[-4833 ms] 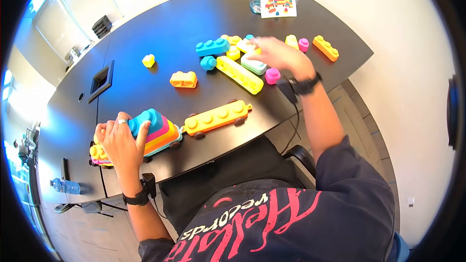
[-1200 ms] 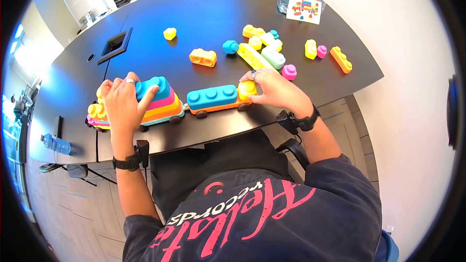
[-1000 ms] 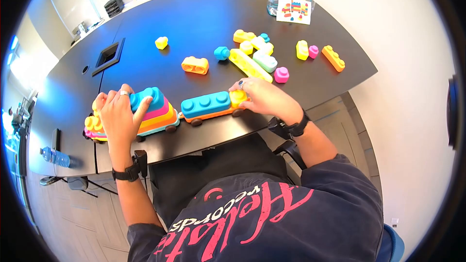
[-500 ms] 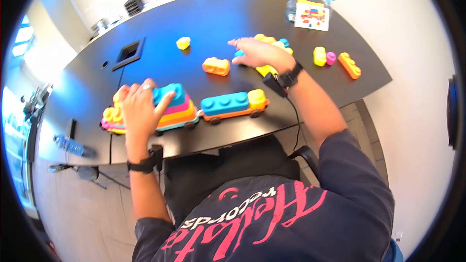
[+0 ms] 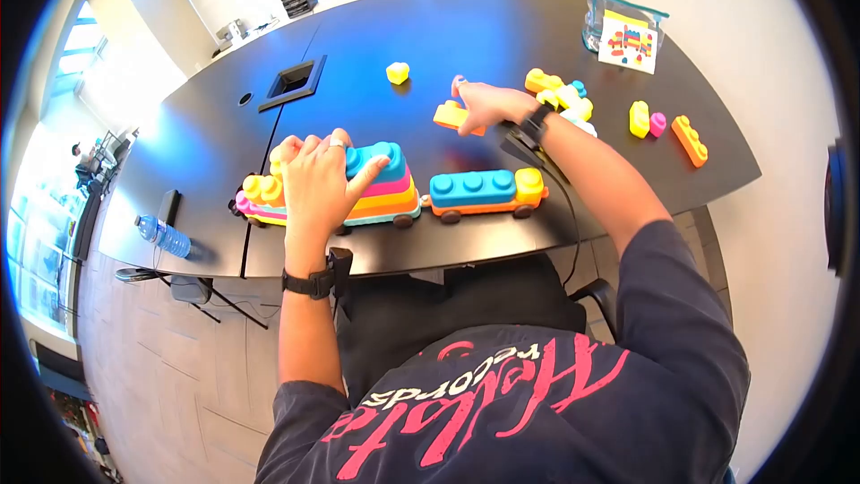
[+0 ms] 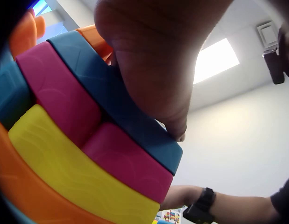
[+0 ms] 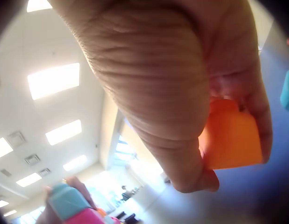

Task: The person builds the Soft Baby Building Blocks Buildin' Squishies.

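A dark table [image 5: 358,108] fills most of what's before the person, and along its near edge stands the biggest toy, a tall block stack [image 5: 385,188] coupled to a wagon [image 5: 475,206] topped in teal and yellow. The left hand [image 5: 318,184] grips the stack from above, thumb spread against the teal layer; I'd keep that hold steady, without tugging the coupling. Beyond the wagon, the right hand [image 5: 497,106] is closed to a pinch on an orange block [image 5: 448,115]; best, I think, to hold it by its sides and level, leaving the underside free. From overhead the hand covers part of that block; the right wrist view shows thumb and fingers on opposite sides. Only the left wrist view shows a seam in the stack's magenta layer.
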A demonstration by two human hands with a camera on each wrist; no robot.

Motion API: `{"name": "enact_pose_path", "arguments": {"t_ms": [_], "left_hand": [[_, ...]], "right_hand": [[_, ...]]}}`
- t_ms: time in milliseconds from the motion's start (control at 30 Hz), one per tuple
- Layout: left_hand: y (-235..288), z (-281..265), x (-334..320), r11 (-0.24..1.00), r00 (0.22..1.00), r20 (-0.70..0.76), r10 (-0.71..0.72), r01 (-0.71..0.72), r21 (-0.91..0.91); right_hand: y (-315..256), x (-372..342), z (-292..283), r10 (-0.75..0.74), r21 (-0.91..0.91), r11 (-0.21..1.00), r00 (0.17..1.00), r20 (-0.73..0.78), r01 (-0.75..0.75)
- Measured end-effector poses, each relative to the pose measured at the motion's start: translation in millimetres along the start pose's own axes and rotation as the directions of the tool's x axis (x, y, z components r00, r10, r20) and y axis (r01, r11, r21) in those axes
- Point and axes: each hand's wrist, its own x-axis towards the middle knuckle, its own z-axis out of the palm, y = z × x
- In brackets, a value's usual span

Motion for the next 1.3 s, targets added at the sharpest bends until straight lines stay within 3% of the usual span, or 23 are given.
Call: {"name": "enact_pose_path", "arguments": {"t_ms": [33,67,200,233,333,367,533,600,667,733,800,867,900,933,1000,1067,1133,1200,1267,1300], "left_hand": [[-0.3,1.6,-0.9,1.000,1.000,-0.022,0.013,-0.014,-0.023],[-1.5,2.8,-0.9,1.000,1.000,-0.028,0.002,-0.003,-0.028],[-1.3,0.7,-0.9,0.999,1.000,-0.011,-0.004,0.003,-0.040],[-1.1,0.0,-0.7,1.000,1.000,-0.014,-0.001,0.001,-0.029],[-3.8,4.0,-1.7,1.000,1.000,-0.026,0.012,-0.012,-0.011],[-3.2,2.9,-1.2,1.000,1.000,-0.017,0.008,-0.008,-0.016],[1.6,-3.6,1.2,1.000,1.000,0.016,0.009,-0.009,-0.017],[3.2,-5.6,0.8,1.000,0.999,0.042,-0.007,0.008,-0.006],[3.8,-3.9,0.8,1.000,0.999,0.016,0.028,-0.028,-0.002],[4.2,-4.7,1.8,1.000,0.999,0.054,-0.007,0.006,0.015],[-1.6,-0.2,0.5,1.000,0.999,0.051,0.017,-0.017,0.008],[-1.3,0.1,0.6,0.999,0.998,0.057,0.008,-0.011,0.040],[2.1,-2.7,0.8,0.998,0.998,0.064,-0.025,0.021,0.057],[2.2,-2.7,1.2,0.999,0.995,0.088,-0.035,0.031,0.043],[3.3,-4.8,0.7,0.999,0.992,0.114,-0.050,0.052,-0.014],[-1.2,-1.7,-2.0,1.000,1.000,0.030,-0.003,0.003,0.007],[-1.5,-0.4,-1.3,1.000,1.000,-0.019,0.014,-0.014,-0.021],[1.5,-4.9,-0.2,0.999,0.998,0.059,-0.029,0.030,-0.031],[-0.7,-0.7,-1.3,1.000,1.000,0.004,0.003,-0.003,-0.011],[-0.8,-0.6,-0.7,1.000,1.000,0.007,0.004,-0.004,-0.024]], "right_hand": [[-13.8,-20.0,-21.3,-0.021,0.171,0.985,0.986,0.163,-0.007],[-2.5,-23.1,-16.1,-0.165,0.053,0.985,0.986,0.036,0.163],[-56.0,-93.9,-32.0,-0.345,0.064,0.935,0.937,-0.057,0.349],[-65.1,-101.9,-22.0,-0.325,0.086,0.941,0.945,-0.048,0.328],[-73.4,-112.1,11.6,-0.403,-0.087,0.914,0.912,-0.077,0.397],[-76.9,-115.7,18.7,-0.401,-0.164,0.908,0.914,-0.067,0.386],[-77.1,-121.1,35.4,-0.345,-0.105,0.936,0.935,-0.079,0.336],[-75.8,-115.6,31.4,-0.235,0.014,0.972,0.971,0.045,0.234],[-75.7,-110.4,29.9,-0.237,-0.008,0.972,0.971,0.025,0.237],[-82.9,-115.0,26.5,-0.159,-0.033,0.986,0.982,0.101,0.163],[-83.6,-116.3,35.6,-0.105,-0.060,0.992,0.993,0.046,0.107],[-77.5,-121.9,34.2,-0.230,0.004,0.973,0.973,-0.008,0.230],[-69.1,-120.4,27.0,-0.321,0.032,0.947,0.946,0.035,0.320],[-57.5,-120.2,12.8,-0.292,0.015,0.956,0.956,0.036,0.292],[-41.6,-109.5,-26.7,-0.101,0.236,0.969,0.988,0.113,0.072],[-19.6,-101.2,-69.6,0.095,0.087,0.993,0.986,-0.140,-0.083],[33.6,-57.7,-84.5,0.326,0.107,0.944,0.933,-0.155,-0.312],[104.1,-15.9,-75.2,0.310,-0.259,0.901,0.934,-0.181,-0.349],[130.0,-1.0,-61.2,0.364,-0.452,0.818,0.928,-0.074,-0.357],[146.2,11.9,-49.1,0.347,-0.431,0.835,0.935,-0.068,-0.341]]}}
